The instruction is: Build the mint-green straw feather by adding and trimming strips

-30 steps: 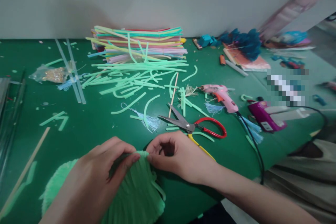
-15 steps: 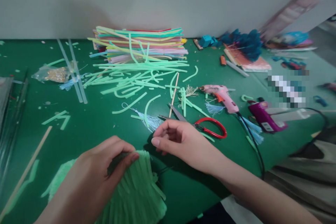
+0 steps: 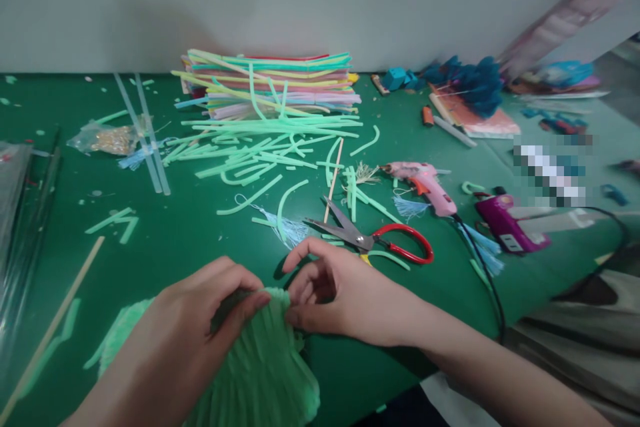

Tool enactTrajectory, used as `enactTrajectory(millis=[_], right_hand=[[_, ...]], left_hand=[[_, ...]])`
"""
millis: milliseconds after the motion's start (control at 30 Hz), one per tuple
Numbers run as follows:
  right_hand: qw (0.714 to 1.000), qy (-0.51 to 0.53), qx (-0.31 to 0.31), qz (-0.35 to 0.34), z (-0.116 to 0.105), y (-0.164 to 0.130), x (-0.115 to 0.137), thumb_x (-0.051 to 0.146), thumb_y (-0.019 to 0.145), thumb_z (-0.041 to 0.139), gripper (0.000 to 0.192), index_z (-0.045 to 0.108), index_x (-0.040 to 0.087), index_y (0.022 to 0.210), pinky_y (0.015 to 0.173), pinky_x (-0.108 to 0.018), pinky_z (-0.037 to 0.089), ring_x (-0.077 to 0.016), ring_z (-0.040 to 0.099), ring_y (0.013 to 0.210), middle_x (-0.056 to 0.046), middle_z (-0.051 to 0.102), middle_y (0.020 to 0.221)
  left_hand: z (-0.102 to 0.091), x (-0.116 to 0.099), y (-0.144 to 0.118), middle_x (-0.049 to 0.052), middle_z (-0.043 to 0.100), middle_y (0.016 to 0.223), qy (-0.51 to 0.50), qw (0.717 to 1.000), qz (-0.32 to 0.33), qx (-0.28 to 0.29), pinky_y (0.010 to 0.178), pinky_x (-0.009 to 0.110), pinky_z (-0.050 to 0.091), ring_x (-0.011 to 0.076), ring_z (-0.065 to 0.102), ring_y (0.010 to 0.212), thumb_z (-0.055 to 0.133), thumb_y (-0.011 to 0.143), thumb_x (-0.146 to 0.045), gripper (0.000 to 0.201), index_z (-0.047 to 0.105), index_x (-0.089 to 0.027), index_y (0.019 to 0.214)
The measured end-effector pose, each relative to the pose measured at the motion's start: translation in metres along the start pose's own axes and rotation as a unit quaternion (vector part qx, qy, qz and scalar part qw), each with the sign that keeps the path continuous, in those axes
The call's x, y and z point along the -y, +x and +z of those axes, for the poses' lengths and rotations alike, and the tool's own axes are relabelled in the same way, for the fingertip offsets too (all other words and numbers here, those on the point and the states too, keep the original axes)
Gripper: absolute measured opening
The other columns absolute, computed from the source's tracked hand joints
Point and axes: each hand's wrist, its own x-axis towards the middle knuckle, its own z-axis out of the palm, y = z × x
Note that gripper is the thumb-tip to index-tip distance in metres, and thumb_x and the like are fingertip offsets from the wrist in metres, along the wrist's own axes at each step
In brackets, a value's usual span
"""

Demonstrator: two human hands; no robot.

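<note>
A light-green piece made of fuzzy pipe cleaners point(image 3: 265, 373), set side by side, is at the bottom of the head view. My left hand point(image 3: 187, 327) pinches its top edge between thumb and fingers and covers part of its left side. At the top right corner of the piece, my right hand point(image 3: 340, 293) is closed, thumb and curled fingers meeting at the edge, index finger raised. Just beyond the right hand lie scissors point(image 3: 361, 237) with red handles, blades apart. A pale blue tassel point(image 3: 293, 230) rests to their left.
Loose green pipe cleaners point(image 3: 255, 157) lie before a stack of coloured ones point(image 3: 280, 90) by the wall. A pink glue gun point(image 3: 425, 183) trails a black cord on the right, near a purple device point(image 3: 505, 223). Wooden sticks point(image 3: 60, 313) and clear bags point(image 3: 20, 213) are at left.
My right hand has moved down and left to the edge of the green piece, uncovering more of the scissors. My left hand keeps its pinch. The view has shifted slightly.
</note>
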Motion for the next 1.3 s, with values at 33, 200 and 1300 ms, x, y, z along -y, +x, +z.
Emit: enactTrajectory(millis=[33,200,1300], right_hand=[[1.0,0.006,0.004,0.0,0.0,0.001,-0.002,0.016,0.068,0.077,0.044,0.049,0.022,0.102,0.066,-0.025,0.048,-0.0107,0.059,0.07,0.003,0.064,0.08],[0.999,0.029,0.027,0.009,-0.001,0.006,-0.003,0.013,0.069,0.073,0.041,0.05,0.02,0.102,0.064,-0.023,0.046,-0.0095,0.057,0.069,0.003,0.061,0.08],[0.985,-0.165,-0.033,-0.028,-0.005,-0.009,0.012,0.034,0.088,0.06,0.019,0.071,0.018,0.085,0.058,-0.021,0.043,-0.0111,0.057,0.066,0.0,0.067,0.075]], left_hand=[[0.0,0.0,0.0,-0.004,0.065,0.08,0.0,1.0,0.004,-0.001,0.061,0.027,0.044,0.0162,0.063,0.07,0.044,0.091,-0.05,0.031,0.065,-0.029,0.081],[0.0,0.0,0.0,-0.003,0.065,0.079,0.001,1.0,0.012,-0.004,0.062,0.028,0.044,0.0171,0.063,0.07,0.043,0.091,-0.05,0.032,0.065,-0.029,0.081],[-0.001,-0.005,0.004,-0.003,0.072,0.096,-0.035,0.995,-0.037,0.09,0.073,0.033,0.044,0.0224,0.066,0.089,0.049,0.089,-0.049,0.021,0.057,-0.032,0.098]])
